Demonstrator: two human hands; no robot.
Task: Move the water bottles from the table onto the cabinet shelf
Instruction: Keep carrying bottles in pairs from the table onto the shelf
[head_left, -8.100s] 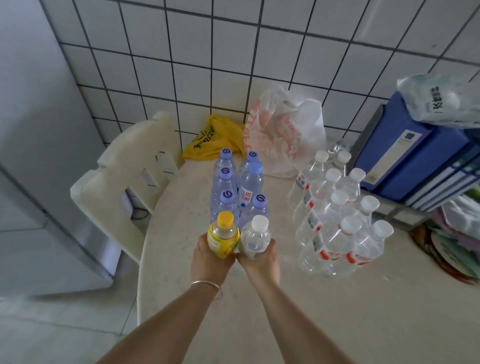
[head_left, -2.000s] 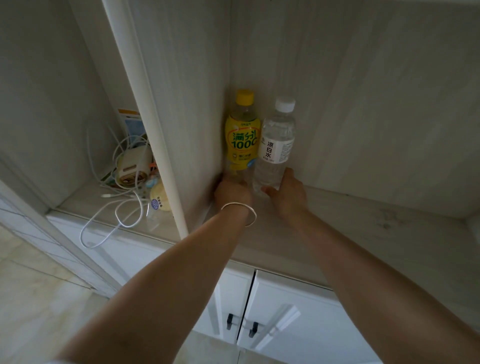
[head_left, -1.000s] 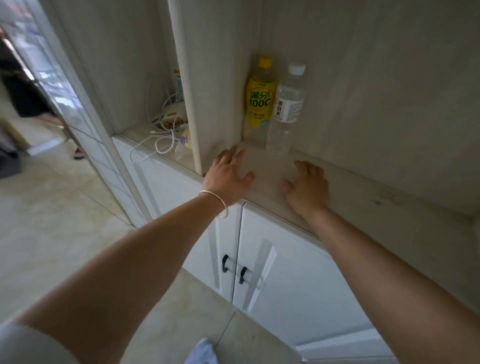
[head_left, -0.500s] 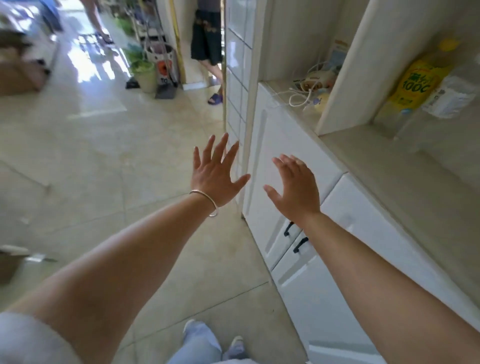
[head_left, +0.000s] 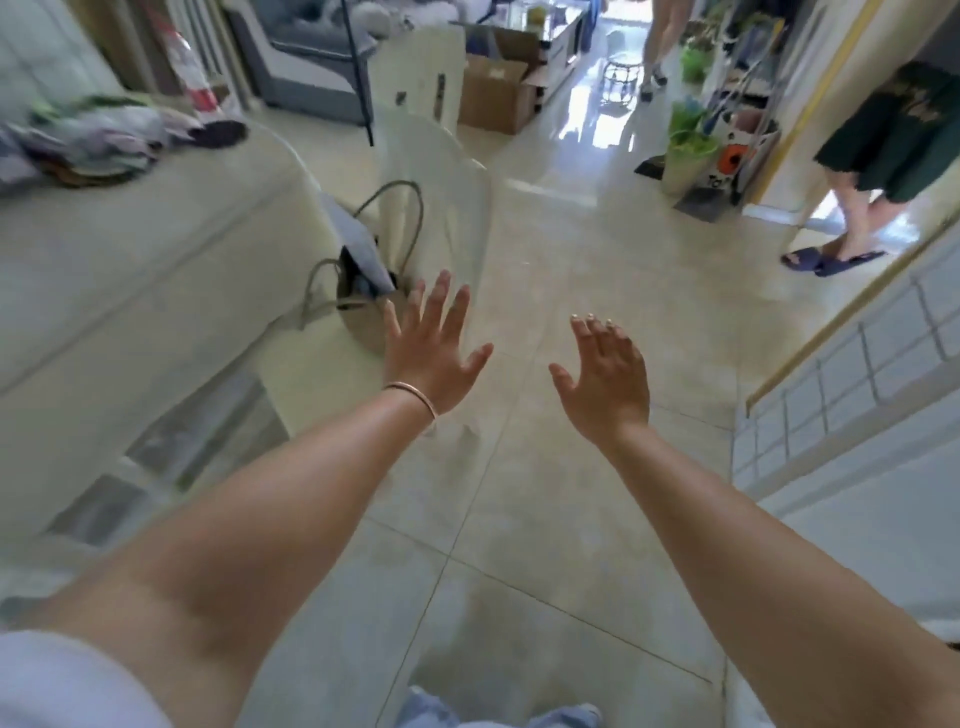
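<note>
My left hand (head_left: 434, 345), with a thin bangle on the wrist, is held out over the tiled floor with its fingers spread and nothing in it. My right hand (head_left: 605, 376) hangs beside it, also empty with fingers apart. The cream round table (head_left: 130, 249) fills the left side of the view; its edge lies left of my left hand. No water bottles and no cabinet shelf are in view.
A cream plastic chair (head_left: 441, 182) stands by the table with a bag (head_left: 358, 270) on the floor against it. A white tiled wall (head_left: 852, 395) runs along the right. A person in dark shorts and sandals (head_left: 878, 171) stands at the far right; cardboard boxes (head_left: 498, 88) lie ahead.
I let go of the two bottles on the cabinet shelf, drew both hands back and turned away to the left. The cabinet has left the view and the table has come in.
</note>
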